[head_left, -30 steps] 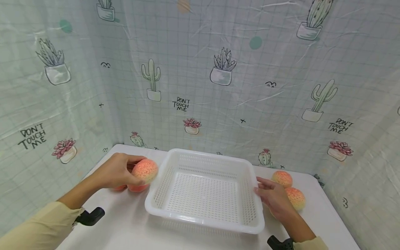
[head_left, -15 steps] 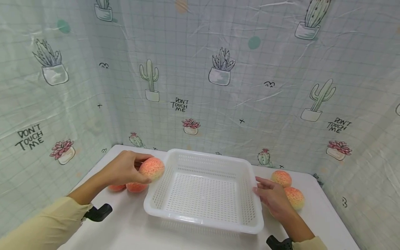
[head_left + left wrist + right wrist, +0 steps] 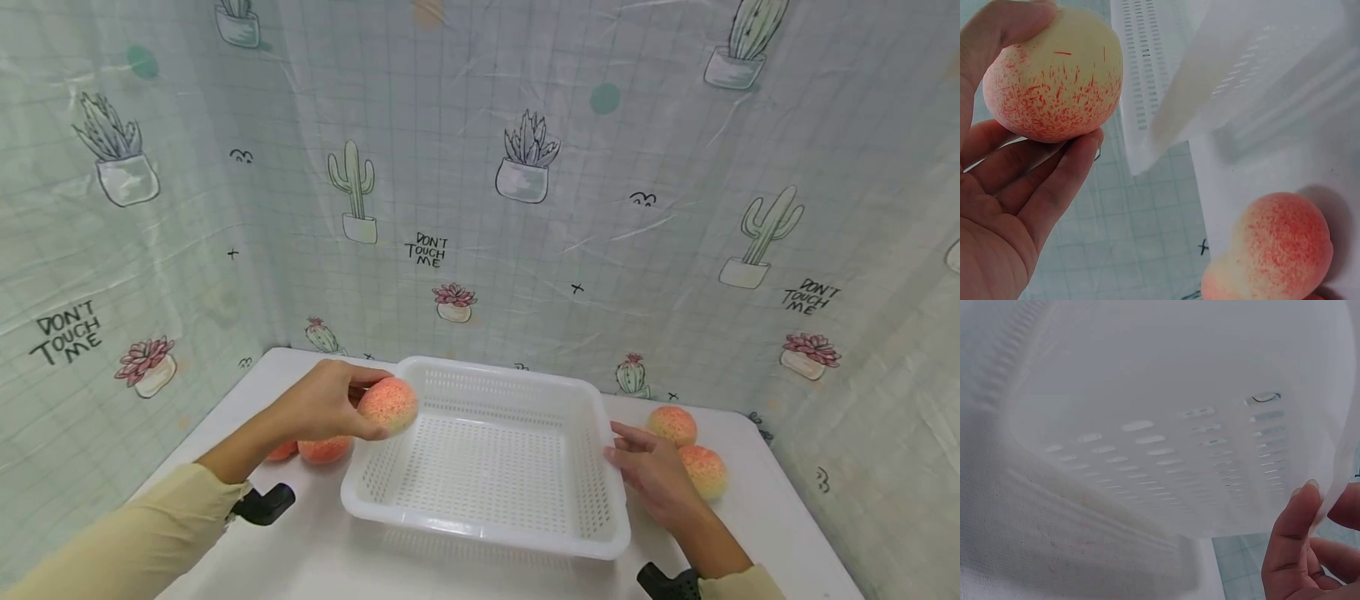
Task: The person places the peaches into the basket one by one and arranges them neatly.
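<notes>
My left hand grips a pink-and-yellow peach over the left rim of a white perforated plastic basket. The left wrist view shows the thumb above the held peach and the fingers beneath it. At the basket's right side, my right hand holds the rim. Close up in the right wrist view, thumb and fingers of the right hand pinch the rim from both sides. No peach is visible inside the basket.
Peaches lie on the white table left of the basket, partly hidden by my left arm. More peaches sit to the right, beside my right hand. A patterned curtain closes off the back and sides.
My left hand has carried the peach rightward, from beside the basket to over its left rim. The right hand has kept its hold on the rim.
</notes>
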Demonstrator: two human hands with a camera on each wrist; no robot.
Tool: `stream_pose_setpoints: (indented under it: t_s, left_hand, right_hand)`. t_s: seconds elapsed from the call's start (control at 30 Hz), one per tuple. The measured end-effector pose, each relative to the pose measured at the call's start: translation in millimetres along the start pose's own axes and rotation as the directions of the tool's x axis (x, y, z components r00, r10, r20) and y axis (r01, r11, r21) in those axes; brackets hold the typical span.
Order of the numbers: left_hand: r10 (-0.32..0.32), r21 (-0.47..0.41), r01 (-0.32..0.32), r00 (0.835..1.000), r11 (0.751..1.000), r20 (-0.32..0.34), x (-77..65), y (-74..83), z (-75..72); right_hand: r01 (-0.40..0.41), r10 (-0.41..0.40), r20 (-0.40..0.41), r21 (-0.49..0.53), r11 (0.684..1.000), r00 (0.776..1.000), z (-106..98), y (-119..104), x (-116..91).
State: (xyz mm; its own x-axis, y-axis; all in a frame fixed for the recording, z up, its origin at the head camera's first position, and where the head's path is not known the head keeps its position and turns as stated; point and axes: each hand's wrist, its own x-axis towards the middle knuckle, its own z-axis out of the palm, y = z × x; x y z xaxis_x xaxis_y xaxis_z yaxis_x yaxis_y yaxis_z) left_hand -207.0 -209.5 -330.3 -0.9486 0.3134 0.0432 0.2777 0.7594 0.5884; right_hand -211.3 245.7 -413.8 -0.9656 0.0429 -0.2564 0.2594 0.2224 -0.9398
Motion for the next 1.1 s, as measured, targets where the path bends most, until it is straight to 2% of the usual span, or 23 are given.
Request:
stream_pose_setpoints:
  t_s: [0.4,0.77,1.1]
  left_hand:
    - [0.025,-0.024,-0.024,0.999,0.999,0.041,12.6,11.1,9.7]
    - [0.139,-0.010,-0.139,0.989,0.990,0.049,28.2,18.7,15.7]
    - [0.150,-0.035,-0.147,0.986,0.988,0.069,40.0,29.4,20.9]
  right_hand:
    - [-0.012,0.012,-0.010,0.010,1.000,1.000,-3,-1,0]
    - [-0.010,0.010,-0.009,0.013,1.000,1.000,-3,-1,2]
    - [-0.006,0.006,-0.007,0.035,0.999,1.000,-2,-2,1]
